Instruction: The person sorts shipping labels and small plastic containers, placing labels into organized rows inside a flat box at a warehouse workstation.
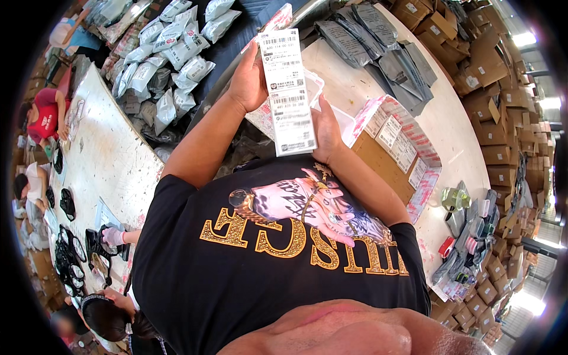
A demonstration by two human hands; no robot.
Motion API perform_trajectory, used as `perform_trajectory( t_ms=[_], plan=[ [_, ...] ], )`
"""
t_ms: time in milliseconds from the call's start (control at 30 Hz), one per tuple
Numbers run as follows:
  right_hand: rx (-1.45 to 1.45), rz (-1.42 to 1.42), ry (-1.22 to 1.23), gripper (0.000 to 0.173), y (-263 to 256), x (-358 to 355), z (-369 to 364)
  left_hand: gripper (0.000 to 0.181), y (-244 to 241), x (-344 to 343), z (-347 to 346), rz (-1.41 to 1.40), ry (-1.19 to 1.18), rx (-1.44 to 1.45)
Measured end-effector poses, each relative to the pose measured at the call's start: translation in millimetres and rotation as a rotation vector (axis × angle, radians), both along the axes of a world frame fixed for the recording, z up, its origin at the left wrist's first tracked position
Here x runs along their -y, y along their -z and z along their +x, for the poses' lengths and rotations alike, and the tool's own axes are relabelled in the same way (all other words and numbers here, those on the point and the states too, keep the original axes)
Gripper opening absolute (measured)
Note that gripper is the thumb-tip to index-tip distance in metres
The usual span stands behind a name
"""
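Note:
A long stack of white printed shipping labels (pixel 288 93) is held upright in front of my chest, bearing barcodes and writing. My left hand (pixel 249 82) grips its left edge near the top, the thumb pointing up. Lower down, my right hand (pixel 327 128) holds the right edge, its thumb raised and its other fingers partly hidden by the stack. Behind the labels lies a clear plastic tray or lid (pixel 344 119), partly covered. To the right of my right hand, a shallow cardboard box (pixel 377 166) edged with red-and-white tape contains several label sheets (pixel 390 133).
Bagged parcels (pixel 164 57) are heaped at the upper left. Grey mailing bags (pixel 355 35) lie on the white table (pixel 461 133), with a bottle (pixel 455 199) and red tape roll (pixel 446 247) at right. Co-workers, including one in striped gloves (pixel 113 236), are on the left; cartons (pixel 497 128) are stacked beyond.

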State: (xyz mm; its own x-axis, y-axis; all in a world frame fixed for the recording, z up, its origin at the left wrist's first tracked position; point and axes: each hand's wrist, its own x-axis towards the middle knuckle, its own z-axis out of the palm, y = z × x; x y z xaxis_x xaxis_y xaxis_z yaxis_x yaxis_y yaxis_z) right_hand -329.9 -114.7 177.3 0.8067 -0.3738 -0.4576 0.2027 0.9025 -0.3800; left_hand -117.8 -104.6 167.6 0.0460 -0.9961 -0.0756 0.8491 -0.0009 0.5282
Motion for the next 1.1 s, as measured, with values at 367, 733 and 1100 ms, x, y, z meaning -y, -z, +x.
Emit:
perform_trajectory(
  t_ms=[367, 733, 1100],
  plan=[
    [-0.073, -0.098, 0.035, 0.05, 5, -2, 4, 0.068, 0, 2, 5, -0.027, 0.013, -0.088],
    [-0.186, -0.138, 0.007, 0.056, 16, -2, 4, 0.063, -5, 0, 1, 0.058, -0.022, -0.018],
    [-0.276, -0.373, -0.073, 0.047, 16, -6, 4, 0.061, -9, 0, -1, 0.043, -0.008, -0.051]
  ],
)
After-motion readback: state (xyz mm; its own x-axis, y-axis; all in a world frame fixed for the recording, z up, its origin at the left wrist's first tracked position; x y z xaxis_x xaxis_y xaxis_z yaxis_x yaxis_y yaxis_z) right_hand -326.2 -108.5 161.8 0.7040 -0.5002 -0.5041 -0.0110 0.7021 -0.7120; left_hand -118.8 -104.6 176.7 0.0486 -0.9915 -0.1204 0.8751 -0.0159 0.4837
